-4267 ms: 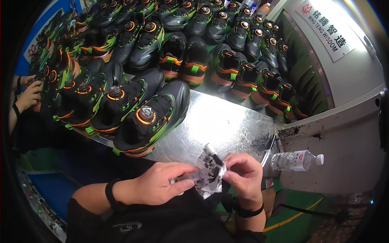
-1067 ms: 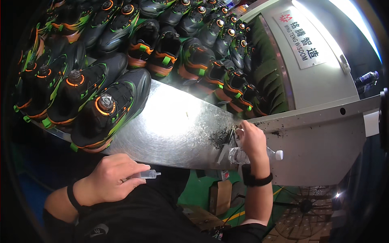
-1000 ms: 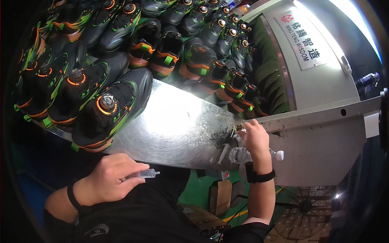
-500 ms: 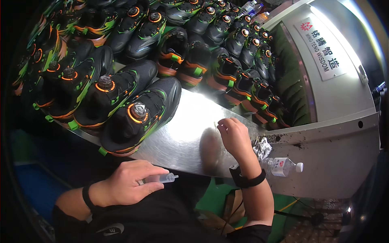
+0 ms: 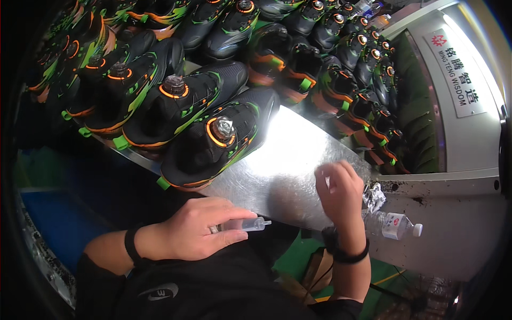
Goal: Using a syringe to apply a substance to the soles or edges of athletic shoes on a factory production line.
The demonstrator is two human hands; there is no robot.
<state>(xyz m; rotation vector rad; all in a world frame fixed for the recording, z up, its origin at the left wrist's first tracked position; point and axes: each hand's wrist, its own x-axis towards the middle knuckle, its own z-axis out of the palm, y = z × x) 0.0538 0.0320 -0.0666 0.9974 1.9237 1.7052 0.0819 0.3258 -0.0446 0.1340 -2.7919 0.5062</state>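
A: How far along do things stand?

B: The left hand (image 5: pixel 194 228) has a clear syringe-like tube (image 5: pixel 252 224), thumb and fingers pinching its barrel; it sits just off the near edge of the metal table (image 5: pixel 298 152); its narrow nozzle looks uncapped, so I judge it ready for use.

A: And the right hand (image 5: pixel 342 192)?

B: Raised above the table, fingers curled; something small and pale shows near the fingertips, but I cannot tell whether it is pinched.

A: What looks done, what left?

B: The nearest shoe (image 5: pixel 192 152) seems fully assembled, its dial (image 5: pixel 223 130) seated; neither hand touches it; whether the tube has served any shoe, I cannot tell, nor how much is left.

A: Materials?

B: The tube is smooth, cylindrical, translucent plastic; the dial is faceted and glossy inside an orange ring; the shoe's black upper has a ribbed toe; the table is brushed, glaring metal; beyond the right wrist lie a crumpled white wrapper (image 5: pixel 375 197) and a clear bottle (image 5: pixel 393 225) on its side.
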